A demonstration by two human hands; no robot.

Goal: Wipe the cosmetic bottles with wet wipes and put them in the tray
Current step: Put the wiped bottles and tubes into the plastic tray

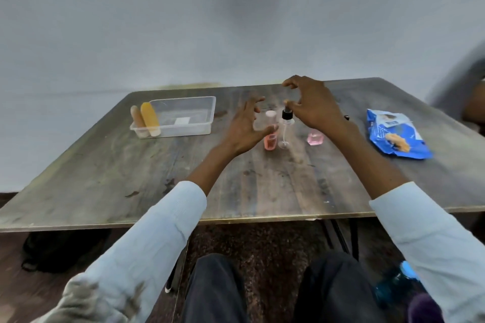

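Three bottles stand mid-table: a pink bottle point(270, 139) with a pale cap, a clear spray bottle point(285, 130) with a black pump top, and a small pink square bottle point(314, 138). My left hand point(242, 130) hovers just left of the pink bottle, fingers spread and loosely curved, holding nothing. My right hand point(311, 105) hangs over the spray bottle's top, its fingers arched and empty. A clear plastic tray point(195, 127) at the far left holds two tubes, one orange point(149, 118) and one tan point(137, 119).
A blue wet-wipes pack point(396, 136) lies at the right side of the wooden table point(131, 178). Another person's arm point(473, 110) shows at the far right edge. A blue bottle point(396, 286) lies on the floor by my legs.
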